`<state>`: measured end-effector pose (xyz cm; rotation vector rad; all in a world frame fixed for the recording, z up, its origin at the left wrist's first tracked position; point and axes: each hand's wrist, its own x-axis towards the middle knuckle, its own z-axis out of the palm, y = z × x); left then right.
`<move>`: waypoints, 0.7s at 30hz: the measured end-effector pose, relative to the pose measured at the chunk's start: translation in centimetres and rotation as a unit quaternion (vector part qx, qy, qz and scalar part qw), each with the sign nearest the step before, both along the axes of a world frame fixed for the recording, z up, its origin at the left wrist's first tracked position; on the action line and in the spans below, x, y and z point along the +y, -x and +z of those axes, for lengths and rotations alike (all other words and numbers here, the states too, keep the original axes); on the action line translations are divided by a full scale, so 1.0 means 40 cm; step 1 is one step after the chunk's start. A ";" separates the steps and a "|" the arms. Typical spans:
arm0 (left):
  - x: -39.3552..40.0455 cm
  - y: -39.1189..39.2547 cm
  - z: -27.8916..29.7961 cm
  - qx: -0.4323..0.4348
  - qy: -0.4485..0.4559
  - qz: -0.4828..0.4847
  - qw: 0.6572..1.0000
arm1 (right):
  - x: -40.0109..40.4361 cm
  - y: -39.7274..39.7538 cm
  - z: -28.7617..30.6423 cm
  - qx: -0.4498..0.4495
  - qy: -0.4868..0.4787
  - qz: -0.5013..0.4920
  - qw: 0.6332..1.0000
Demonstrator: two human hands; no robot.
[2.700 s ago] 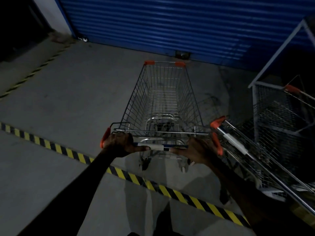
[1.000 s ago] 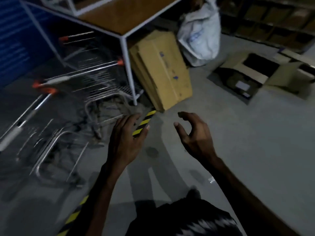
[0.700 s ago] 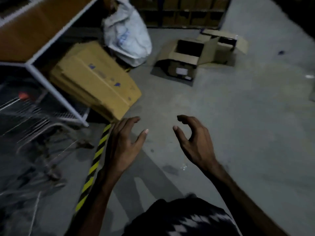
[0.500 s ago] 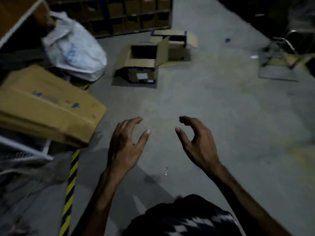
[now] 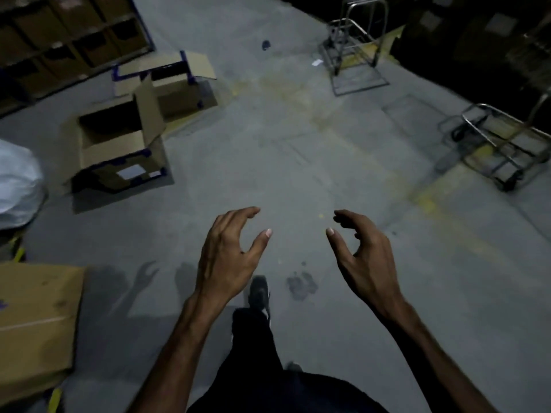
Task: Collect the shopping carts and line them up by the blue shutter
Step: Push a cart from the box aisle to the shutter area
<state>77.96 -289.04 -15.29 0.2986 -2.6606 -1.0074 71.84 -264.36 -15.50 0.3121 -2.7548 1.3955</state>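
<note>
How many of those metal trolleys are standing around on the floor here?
2. One metal trolley stands at the far end of the floor, top middle-right. The other trolley sits at the right edge, nearer. The dark area beyond may hide more.

A grey concrete floor [image 5: 298, 162] is being lit dimly, with worn yellow markings fading toward three o'clock. Open cardboard boxes [image 5: 119, 138] are lying at ten o'clock, in front of dark shelving [image 5: 59, 40] at eleven o'clock. Metal trolleys [image 5: 501, 147] are standing at two o'clock. A flattened carton [image 5: 35, 323] is lying at eight o'clock.
</note>
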 end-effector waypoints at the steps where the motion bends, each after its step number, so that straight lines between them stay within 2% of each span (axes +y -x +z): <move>1: 0.001 0.057 -0.013 -0.002 -0.004 -0.009 1.000 | 0.000 0.041 -0.008 -0.003 -0.003 -0.011 1.000; 8: -0.060 0.474 -0.075 -0.003 -0.025 -0.071 0.997 | -0.065 0.401 -0.034 -0.006 -0.030 -0.063 0.998; 15: -0.146 0.941 -0.039 -0.004 -0.034 -0.106 0.994 | -0.152 0.805 0.018 0.009 -0.024 -0.119 0.993; 21: -0.139 1.278 -0.022 -0.011 -0.012 -0.154 0.988 | -0.136 1.073 0.015 0.008 0.000 -0.176 0.984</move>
